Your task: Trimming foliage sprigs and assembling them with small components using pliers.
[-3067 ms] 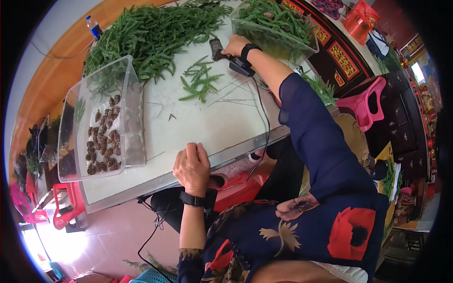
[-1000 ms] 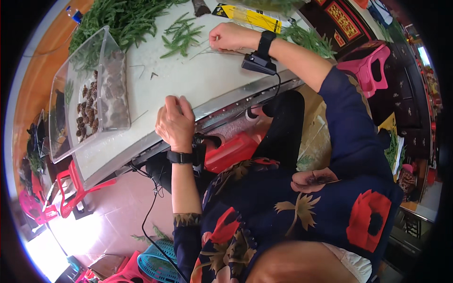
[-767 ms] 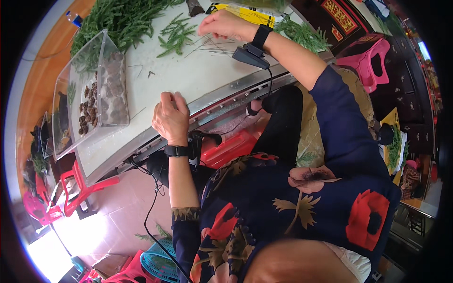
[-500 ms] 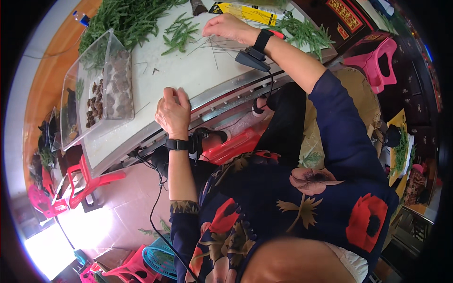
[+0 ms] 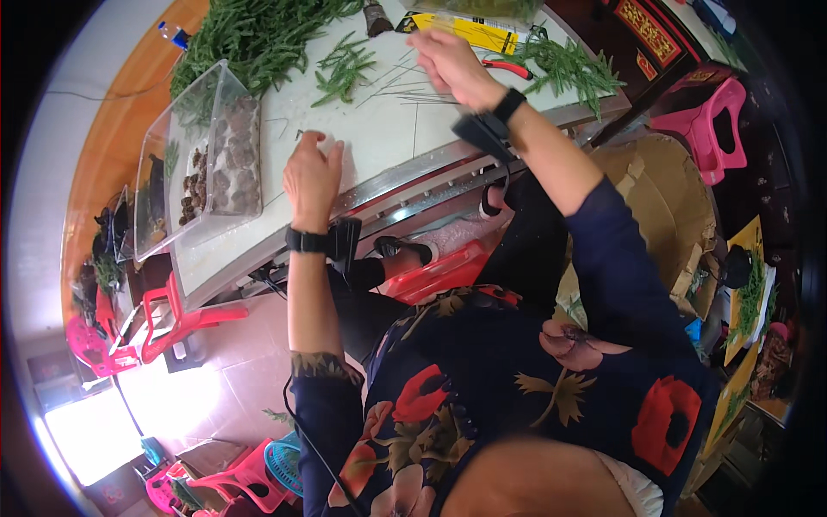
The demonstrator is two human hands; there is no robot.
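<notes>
My left hand (image 5: 312,181) is over the white tabletop near its front edge, thumb and forefinger apart. Beside its fingertips lies a tiny dark bit (image 5: 299,134), too small to name. My right hand (image 5: 455,67) is above the far part of the table, fingers pinched together and slightly blurred; whatever they may hold is hidden. Thin dark wires (image 5: 418,95) lie scattered below and left of it. Next to this hand is a red-handled tool (image 5: 510,67), its other end hidden. A yellow package (image 5: 482,36) lies just behind the hand.
A clear plastic box (image 5: 234,214) with brown pine cones (image 5: 195,185) stands at the left. Behind it spreads a heap of green sprigs (image 5: 258,43); smaller sprigs (image 5: 345,73) (image 5: 568,73) lie about. The table's metal edge (image 5: 405,179) runs before me. Pink stools (image 5: 706,138) stand beyond.
My left hand has moved forward, away from the table's edge, to the tiny dark bit, its fingers spreading. My right hand has moved right, away from the wires. The view has shifted slightly.
</notes>
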